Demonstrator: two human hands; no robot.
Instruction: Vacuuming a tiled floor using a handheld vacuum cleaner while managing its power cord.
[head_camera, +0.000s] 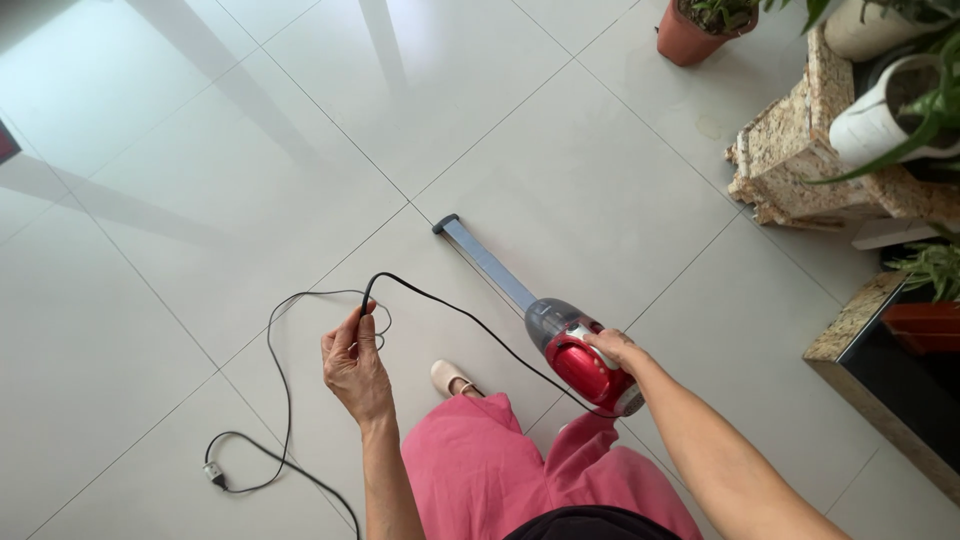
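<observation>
- Right hand wrapped around the handle of a red handheld vacuum cleaner; grip looks firm, fingers over the top.
- Left hand raised, pinching a loop of the black power cord between thumb and fingers.
- Vacuum angled down to the floor; grey dust cup, then a long flat grey nozzle tube with its tip resting on a tile.
- Handling, as judged: body rigid, moderate weight, best carried by the handle; cord limp and slack, prone to tangle, best gathered in loops.
- Cord trails left across the floor to the plug, lying loose.
- Pink trousers, one pale shoe below.
- Far right: terracotta pot, white planters on rough stone blocks.
- No packages, labels or signs legible.
</observation>
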